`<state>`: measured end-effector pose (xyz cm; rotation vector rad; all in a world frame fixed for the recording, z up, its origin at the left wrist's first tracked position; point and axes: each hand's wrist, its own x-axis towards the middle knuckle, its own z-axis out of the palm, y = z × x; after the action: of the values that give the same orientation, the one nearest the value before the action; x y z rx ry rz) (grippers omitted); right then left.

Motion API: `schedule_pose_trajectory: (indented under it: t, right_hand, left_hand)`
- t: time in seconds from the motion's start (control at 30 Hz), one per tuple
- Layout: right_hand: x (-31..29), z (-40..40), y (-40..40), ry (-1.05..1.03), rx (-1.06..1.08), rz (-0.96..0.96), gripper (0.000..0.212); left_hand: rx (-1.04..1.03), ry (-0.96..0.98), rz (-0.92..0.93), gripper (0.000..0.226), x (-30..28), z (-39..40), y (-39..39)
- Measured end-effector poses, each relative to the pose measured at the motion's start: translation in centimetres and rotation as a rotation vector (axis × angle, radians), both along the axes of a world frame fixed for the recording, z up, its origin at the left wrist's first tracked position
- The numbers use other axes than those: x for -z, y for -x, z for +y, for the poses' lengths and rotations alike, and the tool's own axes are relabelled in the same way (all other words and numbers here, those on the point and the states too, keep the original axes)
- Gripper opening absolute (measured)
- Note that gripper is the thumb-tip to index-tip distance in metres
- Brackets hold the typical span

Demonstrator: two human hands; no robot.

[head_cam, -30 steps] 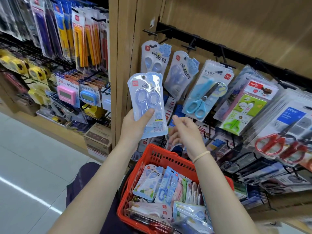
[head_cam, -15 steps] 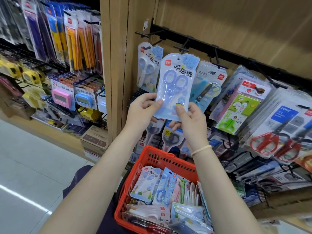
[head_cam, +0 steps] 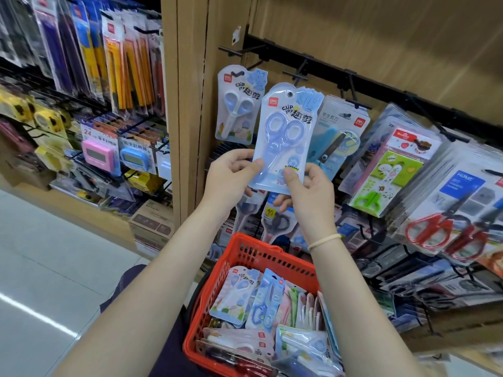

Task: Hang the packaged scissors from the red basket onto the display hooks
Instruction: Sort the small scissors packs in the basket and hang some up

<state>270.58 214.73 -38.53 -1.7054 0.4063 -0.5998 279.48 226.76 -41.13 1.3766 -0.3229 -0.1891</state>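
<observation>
At the centre of the frame, two bare hands hold up a blue pack of scissors (head_cam: 283,140) against a shop display.

Left hand (head_cam: 231,178) pinches the pack's lower left edge between thumb and fingers; right hand (head_cam: 307,191) grips its lower right corner, thumb on front. Its top hole sits at a display hook (head_cam: 298,74); whether it is threaded cannot be told. Below, at lower centre, a red basket (head_cam: 245,257) holds more packs.
</observation>
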Motion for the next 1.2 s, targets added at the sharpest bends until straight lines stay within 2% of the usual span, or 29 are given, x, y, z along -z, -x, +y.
schedule_pose_trajectory:
  t: [0.07,0.13,0.17,0.23,0.4,0.5,0.63,0.73,0.87,0.93,1.03,1.2]
  right_hand:
    - [0.1,-0.1,-0.3,0.114,0.065,-0.023,0.034]
    - [0.5,-0.6,-0.8,0.308,0.121,-0.031,0.062]
    - [0.8,-1.0,-1.2,0.424,0.127,-0.014,0.069]
    - [1.4,-1.8,-2.3,0.6,0.108,0.054,0.072]
    - [2.0,-3.4,-4.4,0.679,0.068,0.148,0.077]
    - [2.1,-3.8,-4.4,0.677,0.048,0.165,0.072]
    - [3.8,-3.9,-2.9,0.701,0.068,0.156,0.055]
    - [7.1,-3.5,-0.9,0.595,0.05,0.161,0.039]
    - [14.4,-3.7,2.1,0.408,0.011,0.407,0.027]
    - [18.5,-4.2,3.6,0.33,-0.002,0.591,0.032]
    - [23.6,-4.6,5.9,0.243,-0.029,0.847,0.043]
    - [30.1,-5.0,8.2,0.12,-0.082,1.104,0.065]
  left_hand:
    - [-0.012,-0.043,-0.098,0.036,0.2,-0.1,-0.3]
    - [-0.002,-0.121,-0.252,0.05,0.6,-0.3,-0.9]
    - [0.002,-0.185,-0.324,0.053,0.8,-0.5,-1.4]
    - [0.003,-0.311,-0.4,0.055,1.2,-1.0,-2.6]
    - [0.045,-0.418,-0.426,0.057,1.3,-2.2,-4.5]
    - [0.077,-0.447,-0.445,0.057,1.6,-2.5,-4.7]
    - [0.048,-0.549,-0.471,0.058,4.1,-1.7,-4.0]
    - [-0.024,-0.602,-0.508,0.053,7.6,-0.6,-1.6]
    - [0.049,-0.829,-0.457,0.056,15.7,1.2,2.3]
    - [0.119,-0.948,-0.383,0.064,19.5,2.1,4.2]
    - [0.183,-1.023,-0.288,0.078,23.5,3.3,7.1]
    - [0.195,-1.087,-0.234,0.085,25.4,4.4,8.8]
